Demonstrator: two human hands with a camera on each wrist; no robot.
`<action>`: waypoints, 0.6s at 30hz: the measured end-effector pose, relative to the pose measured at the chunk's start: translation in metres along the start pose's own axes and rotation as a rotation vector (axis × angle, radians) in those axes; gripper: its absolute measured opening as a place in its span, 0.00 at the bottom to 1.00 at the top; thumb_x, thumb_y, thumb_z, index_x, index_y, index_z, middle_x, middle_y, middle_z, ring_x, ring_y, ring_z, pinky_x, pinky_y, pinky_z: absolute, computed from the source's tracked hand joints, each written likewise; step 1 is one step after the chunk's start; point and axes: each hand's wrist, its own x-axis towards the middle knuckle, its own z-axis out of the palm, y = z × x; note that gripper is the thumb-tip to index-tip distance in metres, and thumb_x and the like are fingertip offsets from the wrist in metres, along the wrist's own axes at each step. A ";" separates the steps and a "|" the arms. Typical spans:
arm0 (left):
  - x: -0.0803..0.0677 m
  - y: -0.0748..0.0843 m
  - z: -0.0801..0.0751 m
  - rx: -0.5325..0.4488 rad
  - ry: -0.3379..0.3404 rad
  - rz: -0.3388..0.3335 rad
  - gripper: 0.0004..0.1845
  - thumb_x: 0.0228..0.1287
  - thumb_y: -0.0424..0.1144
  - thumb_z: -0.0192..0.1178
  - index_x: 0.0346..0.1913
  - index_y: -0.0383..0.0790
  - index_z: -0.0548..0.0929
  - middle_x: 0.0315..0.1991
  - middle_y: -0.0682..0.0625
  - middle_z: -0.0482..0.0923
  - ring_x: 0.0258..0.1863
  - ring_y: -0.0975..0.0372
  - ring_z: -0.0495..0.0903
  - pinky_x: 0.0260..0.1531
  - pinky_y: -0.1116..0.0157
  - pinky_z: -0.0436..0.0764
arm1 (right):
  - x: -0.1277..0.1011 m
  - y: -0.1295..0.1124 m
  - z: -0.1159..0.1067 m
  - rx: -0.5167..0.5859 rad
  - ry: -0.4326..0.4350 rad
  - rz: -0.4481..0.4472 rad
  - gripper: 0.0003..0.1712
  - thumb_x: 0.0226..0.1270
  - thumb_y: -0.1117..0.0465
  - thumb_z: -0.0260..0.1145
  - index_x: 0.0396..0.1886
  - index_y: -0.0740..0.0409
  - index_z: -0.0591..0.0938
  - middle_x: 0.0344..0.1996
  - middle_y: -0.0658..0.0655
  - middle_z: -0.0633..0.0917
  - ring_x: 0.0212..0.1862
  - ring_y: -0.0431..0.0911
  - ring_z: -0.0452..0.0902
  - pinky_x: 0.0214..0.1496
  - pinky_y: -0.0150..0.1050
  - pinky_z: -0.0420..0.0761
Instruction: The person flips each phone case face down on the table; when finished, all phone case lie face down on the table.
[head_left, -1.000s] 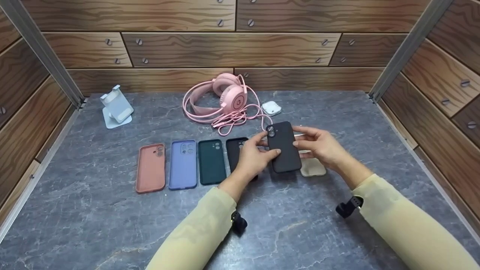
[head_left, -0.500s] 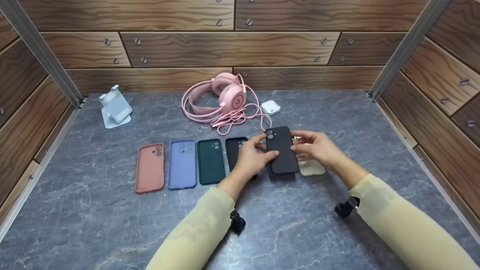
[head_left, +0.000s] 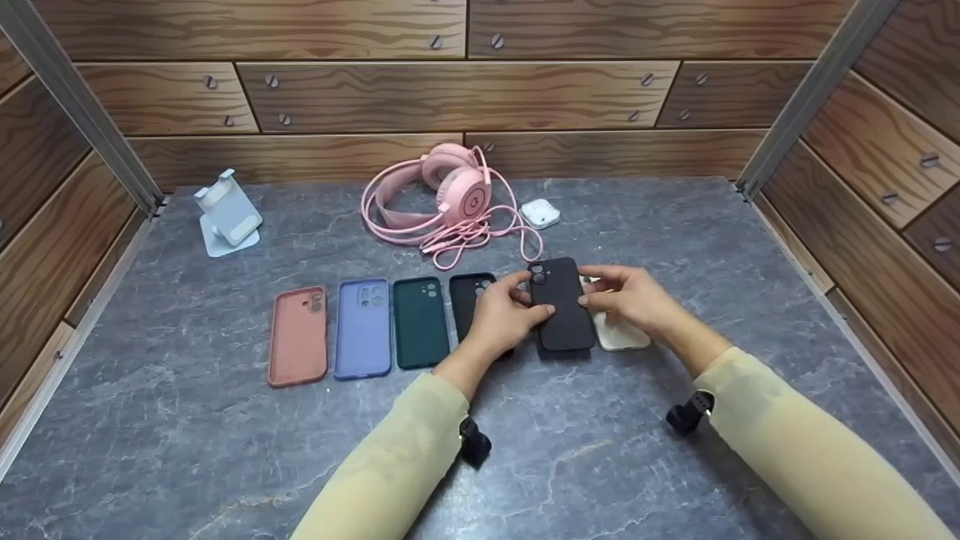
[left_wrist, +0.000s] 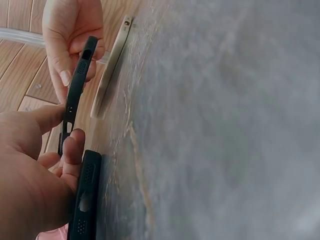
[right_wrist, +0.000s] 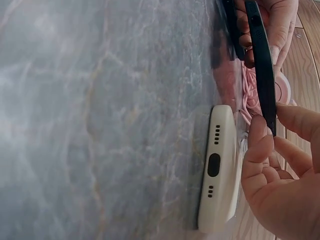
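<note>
A black phone case (head_left: pixel 564 311), its back with the camera cutout facing up, is held between both hands. My left hand (head_left: pixel 501 311) pinches its left edge, thumb on top and fingers beneath. At its right edge my right hand (head_left: pixel 634 296) pinches with thumb and fingertips. The left wrist view shows the black case (left_wrist: pixel 76 90) raised off the table, end-on. Below my right hand lies a cream phone case (right_wrist: pixel 219 167), partly covered in the head view. Another black phone case (head_left: pixel 463 296) lies under my left hand, mostly hidden.
A pink (head_left: pixel 298 341), a blue (head_left: pixel 363 334) and a dark green phone case (head_left: pixel 421 326) lie in a row on the left. Behind are pink headphones (head_left: pixel 463 195) with a coiled cable, a white earphone case (head_left: pixel 540 213) and a light blue phone stand (head_left: pixel 231 214).
Both hands have lowered the black phone case and brought it slightly nearer the person, and it lies flatter in view. The other cases have stayed in place.
</note>
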 end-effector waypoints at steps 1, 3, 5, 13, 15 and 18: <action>0.000 -0.001 0.000 0.001 -0.001 0.000 0.34 0.64 0.39 0.78 0.72 0.39 0.79 0.40 0.49 0.83 0.38 0.61 0.79 0.39 0.66 0.80 | 0.001 0.001 0.001 -0.001 -0.004 -0.003 0.37 0.67 0.67 0.74 0.75 0.66 0.74 0.50 0.65 0.89 0.39 0.44 0.86 0.31 0.34 0.80; 0.000 -0.003 -0.001 0.005 -0.003 0.004 0.34 0.64 0.39 0.78 0.72 0.38 0.79 0.39 0.49 0.82 0.38 0.61 0.80 0.38 0.66 0.80 | 0.001 0.003 0.002 -0.006 -0.006 -0.006 0.37 0.67 0.67 0.74 0.75 0.67 0.75 0.48 0.63 0.89 0.38 0.43 0.85 0.29 0.33 0.79; 0.001 -0.004 -0.002 0.013 -0.008 0.009 0.34 0.64 0.38 0.78 0.71 0.37 0.79 0.39 0.49 0.83 0.37 0.61 0.80 0.38 0.66 0.80 | 0.003 0.005 0.004 -0.012 -0.004 -0.009 0.36 0.67 0.67 0.74 0.74 0.68 0.75 0.45 0.60 0.90 0.37 0.41 0.85 0.29 0.33 0.77; 0.001 -0.006 -0.003 0.056 -0.029 0.028 0.34 0.63 0.38 0.78 0.71 0.36 0.79 0.39 0.48 0.83 0.36 0.62 0.80 0.37 0.66 0.79 | 0.005 0.010 0.005 -0.027 -0.005 0.016 0.36 0.67 0.68 0.74 0.74 0.70 0.75 0.43 0.54 0.90 0.38 0.37 0.82 0.29 0.31 0.75; 0.001 -0.005 -0.003 0.061 -0.031 0.027 0.34 0.63 0.38 0.78 0.71 0.35 0.79 0.39 0.48 0.84 0.36 0.62 0.80 0.37 0.66 0.80 | 0.006 0.011 0.005 -0.036 -0.009 0.020 0.36 0.67 0.68 0.74 0.74 0.69 0.75 0.45 0.56 0.90 0.39 0.37 0.82 0.29 0.31 0.76; 0.001 -0.005 -0.002 0.077 -0.028 0.024 0.34 0.63 0.38 0.78 0.71 0.35 0.79 0.38 0.48 0.84 0.36 0.62 0.80 0.38 0.66 0.80 | 0.005 0.011 0.006 -0.060 -0.013 0.022 0.36 0.68 0.67 0.74 0.74 0.69 0.75 0.47 0.59 0.90 0.40 0.36 0.82 0.30 0.31 0.77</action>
